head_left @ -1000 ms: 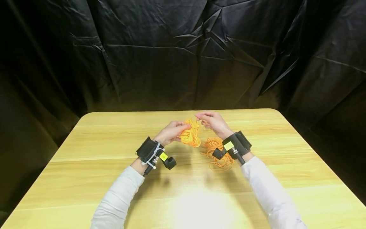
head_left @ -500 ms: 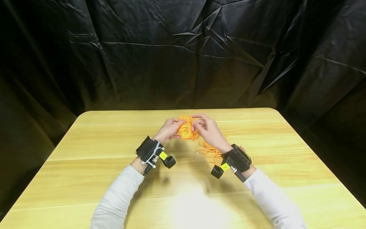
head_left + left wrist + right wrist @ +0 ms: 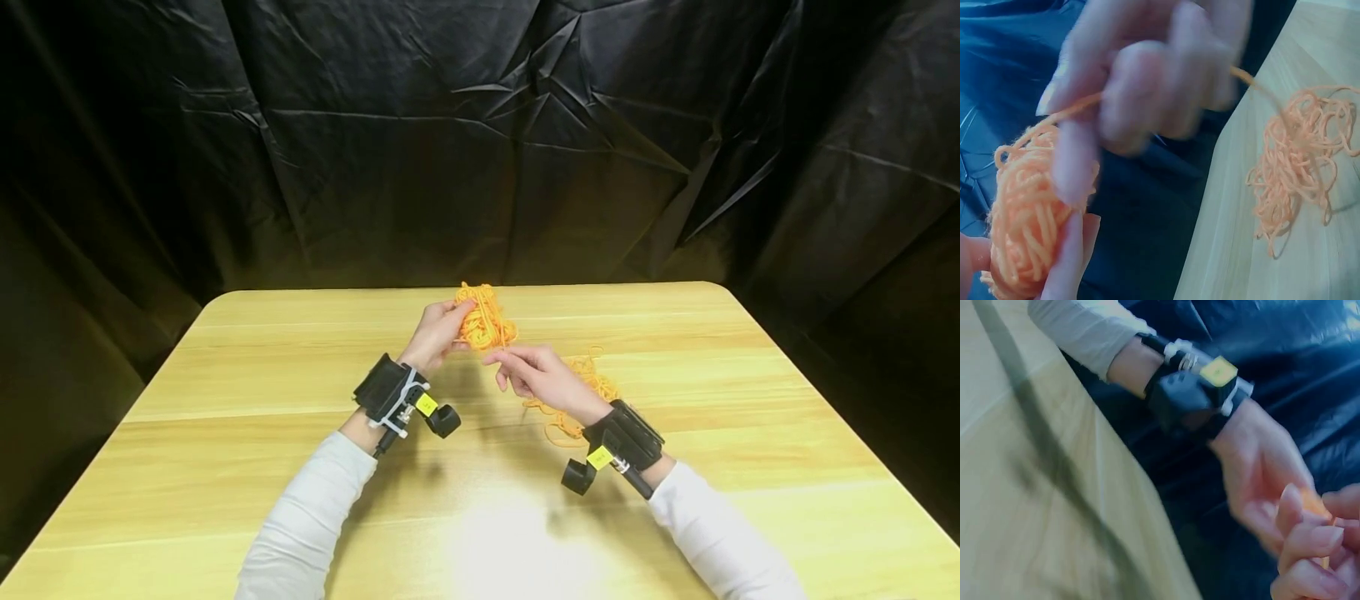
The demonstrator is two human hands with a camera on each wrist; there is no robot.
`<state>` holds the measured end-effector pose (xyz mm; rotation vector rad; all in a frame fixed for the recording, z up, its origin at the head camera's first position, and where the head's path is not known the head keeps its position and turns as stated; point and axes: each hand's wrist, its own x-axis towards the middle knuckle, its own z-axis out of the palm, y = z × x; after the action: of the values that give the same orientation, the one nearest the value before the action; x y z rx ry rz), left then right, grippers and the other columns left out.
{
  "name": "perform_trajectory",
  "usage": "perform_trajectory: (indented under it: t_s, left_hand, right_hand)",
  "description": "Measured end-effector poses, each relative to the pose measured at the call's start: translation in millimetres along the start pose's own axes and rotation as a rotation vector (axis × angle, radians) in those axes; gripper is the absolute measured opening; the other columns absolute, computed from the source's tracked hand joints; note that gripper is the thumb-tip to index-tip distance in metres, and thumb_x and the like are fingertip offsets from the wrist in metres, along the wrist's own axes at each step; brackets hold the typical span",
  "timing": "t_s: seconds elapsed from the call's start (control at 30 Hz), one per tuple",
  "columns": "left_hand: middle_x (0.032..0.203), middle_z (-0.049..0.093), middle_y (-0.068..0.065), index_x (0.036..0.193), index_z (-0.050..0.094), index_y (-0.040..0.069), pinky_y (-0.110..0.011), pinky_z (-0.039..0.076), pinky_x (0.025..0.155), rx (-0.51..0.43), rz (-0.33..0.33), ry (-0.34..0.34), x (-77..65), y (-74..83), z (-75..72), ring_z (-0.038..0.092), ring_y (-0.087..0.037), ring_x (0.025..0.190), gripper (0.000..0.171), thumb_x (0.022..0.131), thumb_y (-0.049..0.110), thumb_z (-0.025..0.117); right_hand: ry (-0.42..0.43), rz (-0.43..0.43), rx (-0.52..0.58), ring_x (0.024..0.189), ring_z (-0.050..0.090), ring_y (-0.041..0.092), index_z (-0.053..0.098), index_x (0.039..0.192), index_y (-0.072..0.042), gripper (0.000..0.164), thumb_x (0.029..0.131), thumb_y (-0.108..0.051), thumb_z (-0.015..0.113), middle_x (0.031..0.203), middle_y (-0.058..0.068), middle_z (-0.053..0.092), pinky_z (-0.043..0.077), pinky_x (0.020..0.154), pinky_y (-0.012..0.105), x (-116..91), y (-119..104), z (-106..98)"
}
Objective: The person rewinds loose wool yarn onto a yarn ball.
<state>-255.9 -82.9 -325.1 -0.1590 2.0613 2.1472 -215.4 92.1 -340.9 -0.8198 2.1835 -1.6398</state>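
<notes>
Right hand (image 3: 542, 377): shifted since half a second ago from the side of the yarn ball (image 3: 486, 321) to just below it in the head view, toward the wearer; the ball itself has risen slightly toward the far edge of the table (image 3: 187, 467).
Yarn ball: orange, loosely wound, with uneven loops; raised off the table in the left hand (image 3: 435, 329).
Left hand: grips the ball from its left side, thumb across the near face.
Right-hand fingers: curled on a yarn strand (image 3: 1075, 107), which runs from the top of the ball in the left wrist view; blurred there, and whether a fingertip touches the ball cannot be told.
Loose heap (image 3: 1297, 156): orange tangled yarn lying on the table, right of the ball and nearer the wearer, partly behind the right forearm in the head view.
Wrist straps: black, the left one (image 3: 384, 390) below and left of the ball, the right one (image 3: 628, 435) below and right of it; each carries a small camera with a yellow label.
Sleeves (image 3: 309, 512): white, nearer the wearer than the ball.
Curtain (image 3: 405, 200): black and creased, beyond the ball.
</notes>
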Motion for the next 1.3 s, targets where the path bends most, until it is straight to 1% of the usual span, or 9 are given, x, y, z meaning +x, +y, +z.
perform_trajectory:
  t_s: [0.23,0.43,0.57,0.73,0.87,0.97,1.07,1.17,1.3]
  left_hand:
    - [0.080,0.058,-0.004,0.115,0.050,-0.007,-0.023,0.052,0.061,-0.028,0.007,-0.035,-1.0,0.8,0.4,0.059,-0.007,0.063,0.036,0.093,0.021,0.045]
    - [0.076,0.059,-0.001,0.118,0.048,-0.009,-0.022,0.052,0.060,-0.037,-0.005,-0.130,-1.2,-1.4,2.4,0.060,-0.007,0.062,0.038,0.094,0.020,0.044]
    - [0.075,0.058,-0.001,0.118,0.049,-0.008,-0.020,0.051,0.057,-0.010,-0.037,-0.203,-1.2,-3.4,3.2,0.059,-0.008,0.061,0.038,0.093,0.020,0.044]
    - [0.074,0.059,-0.002,0.116,0.049,-0.009,-0.020,0.051,0.056,0.034,-0.053,-0.269,-3.2,-5.1,4.3,0.059,-0.008,0.061,0.038,0.093,0.020,0.045]
    - [0.080,0.060,-0.005,0.119,0.048,-0.009,-0.024,0.053,0.062,0.051,-0.052,-0.300,-4.3,-4.1,3.4,0.060,-0.010,0.065,0.038,0.093,0.020,0.044]
    - [0.082,0.061,-0.005,0.119,0.048,-0.009,-0.026,0.053,0.064,0.057,-0.048,-0.308,-5.0,-2.9,2.8,0.061,-0.010,0.066,0.038,0.094,0.020,0.044]
    - [0.081,0.060,-0.005,0.119,0.048,-0.009,-0.024,0.053,0.063,0.053,-0.038,-0.301,-5.4,-1.8,2.9,0.060,-0.010,0.066,0.038,0.094,0.020,0.044]
    - [0.080,0.059,-0.004,0.118,0.048,-0.009,-0.022,0.052,0.061,0.044,-0.020,-0.272,-5.1,-1.2,3.0,0.060,-0.009,0.065,0.038,0.094,0.020,0.044]
    - [0.080,0.058,-0.003,0.117,0.049,-0.007,-0.023,0.052,0.061,0.022,0.000,-0.187,-4.3,-1.1,2.6,0.060,-0.009,0.064,0.037,0.092,0.020,0.047]
  right_hand:
    - [-0.145,0.056,0.062,0.050,0.035,0.009,0.058,0.113,0.000,0.039,0.096,-0.028,0.036,0.072,0.008,0.048,0.027,0.045,0.020,4,26,-6]
    - [-0.273,0.105,0.144,0.049,0.033,0.007,0.051,0.116,0.012,0.048,0.096,-0.029,0.036,0.068,0.002,0.047,0.023,0.045,0.021,15,47,-13]
    - [-0.313,0.138,0.157,0.050,0.033,0.005,0.051,0.115,0.012,0.045,0.095,-0.027,0.039,0.071,0.001,0.045,0.023,0.045,0.020,25,51,-20]
    - [-0.407,0.165,0.232,0.048,0.029,0.004,0.058,0.101,0.007,0.025,0.091,-0.009,0.042,0.061,-0.004,0.039,0.024,0.046,0.017,37,49,-36]
    - [-0.489,0.163,0.377,0.051,0.035,0.002,0.063,0.081,-0.010,0.017,0.087,-0.004,0.048,0.059,-0.008,0.044,0.030,0.050,0.017,40,52,-53]
    - [-0.532,0.109,0.467,0.055,0.042,0.003,0.064,0.076,-0.016,0.015,0.086,-0.010,0.054,0.062,-0.010,0.051,0.036,0.056,0.019,41,58,-60]
    - [-0.587,0.085,0.530,0.055,0.039,0.003,0.067,0.081,-0.014,0.016,0.088,-0.014,0.053,0.065,-0.009,0.052,0.034,0.056,0.018,41,64,-61]
    - [-0.643,0.091,0.526,0.052,0.033,0.003,0.069,0.092,-0.009,0.022,0.091,-0.016,0.048,0.063,-0.009,0.046,0.029,0.054,0.017,39,68,-58]
    - [-0.703,0.080,0.489,0.051,0.030,0.004,0.069,0.097,-0.011,0.024,0.091,-0.022,0.049,0.059,-0.009,0.040,0.029,0.055,0.019,34,71,-51]
